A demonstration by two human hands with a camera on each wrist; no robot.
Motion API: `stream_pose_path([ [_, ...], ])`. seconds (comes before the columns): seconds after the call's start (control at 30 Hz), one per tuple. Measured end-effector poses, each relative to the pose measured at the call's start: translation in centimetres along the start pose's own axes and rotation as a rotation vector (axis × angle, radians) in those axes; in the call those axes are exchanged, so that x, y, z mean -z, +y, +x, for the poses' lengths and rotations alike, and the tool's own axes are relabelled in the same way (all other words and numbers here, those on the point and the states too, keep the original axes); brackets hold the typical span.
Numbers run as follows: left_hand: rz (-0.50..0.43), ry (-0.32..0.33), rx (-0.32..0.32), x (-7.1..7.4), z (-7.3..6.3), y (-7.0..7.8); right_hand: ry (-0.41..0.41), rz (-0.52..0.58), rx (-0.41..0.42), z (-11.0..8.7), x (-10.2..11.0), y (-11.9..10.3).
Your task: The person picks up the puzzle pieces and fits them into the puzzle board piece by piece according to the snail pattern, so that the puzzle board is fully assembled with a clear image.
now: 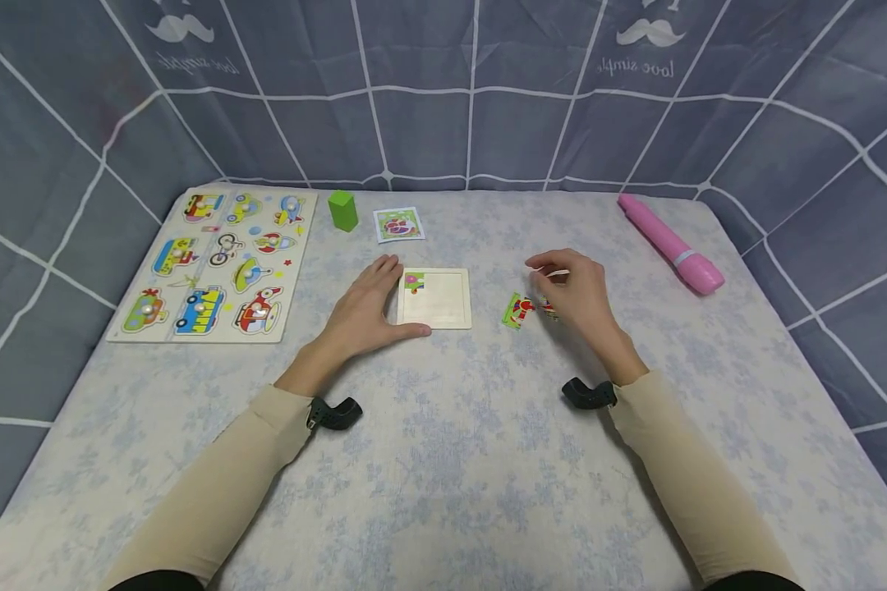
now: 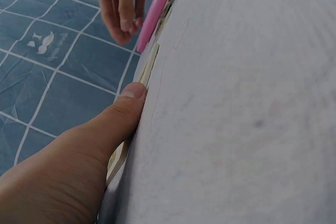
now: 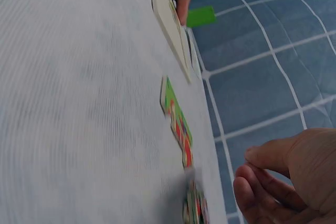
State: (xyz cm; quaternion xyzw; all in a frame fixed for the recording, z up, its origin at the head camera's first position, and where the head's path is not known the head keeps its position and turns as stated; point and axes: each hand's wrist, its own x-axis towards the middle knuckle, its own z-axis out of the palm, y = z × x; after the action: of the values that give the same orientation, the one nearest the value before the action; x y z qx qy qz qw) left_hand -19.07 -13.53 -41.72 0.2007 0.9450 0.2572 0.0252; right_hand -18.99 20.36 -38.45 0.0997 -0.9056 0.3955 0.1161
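Note:
A small square wooden puzzle tray (image 1: 443,304) lies mid-table with one green and pink puzzle piece (image 1: 415,282) in its upper left corner. My left hand (image 1: 369,308) rests along the tray's left side, fingers extended and thumb at its near edge; in the left wrist view the thumb (image 2: 123,111) touches that edge. To the right, my right hand (image 1: 580,291) hovers above the table with loosely bent fingers and no piece visible between them. Below it lie a green and red puzzle piece (image 1: 517,311) and a cluster of pieces (image 3: 195,205), partly hidden by the hand in the head view.
A vehicle puzzle board (image 1: 214,271) lies at the left. Behind the tray are a green block (image 1: 343,211) and a small picture card (image 1: 399,224). A pink microphone-shaped object (image 1: 668,242) lies at the back right. Tiled-pattern curtains (image 1: 429,131) surround the table.

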Motion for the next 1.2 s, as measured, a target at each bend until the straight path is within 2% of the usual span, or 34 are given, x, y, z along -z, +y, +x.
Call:
stream_pose_path([
  [0.17,0.003,0.004,0.001,0.0,0.0,-0.1,0.089,-0.051,-0.029,-1.3,2.1,1.7],
  [0.3,0.009,0.006,0.002,0.1,0.0,-0.2,0.144,-0.103,-0.076,-2.5,2.8,3.0],
  [0.43,0.002,0.001,0.001,0.1,-0.1,-0.3,0.119,-0.121,-0.113,-3.5,2.7,4.3],
  [0.7,0.006,0.004,0.0,0.2,-0.2,-0.2,0.096,-0.131,-0.115,-4.1,2.2,5.3],
  [0.83,0.006,0.01,-0.009,0.2,0.0,-0.2,0.103,-0.102,-0.129,-4.0,2.1,5.4],
  [1.2,-0.004,0.014,-0.005,-0.1,0.1,-0.3,0.166,0.082,-0.13,-3.9,2.4,6.0],
])
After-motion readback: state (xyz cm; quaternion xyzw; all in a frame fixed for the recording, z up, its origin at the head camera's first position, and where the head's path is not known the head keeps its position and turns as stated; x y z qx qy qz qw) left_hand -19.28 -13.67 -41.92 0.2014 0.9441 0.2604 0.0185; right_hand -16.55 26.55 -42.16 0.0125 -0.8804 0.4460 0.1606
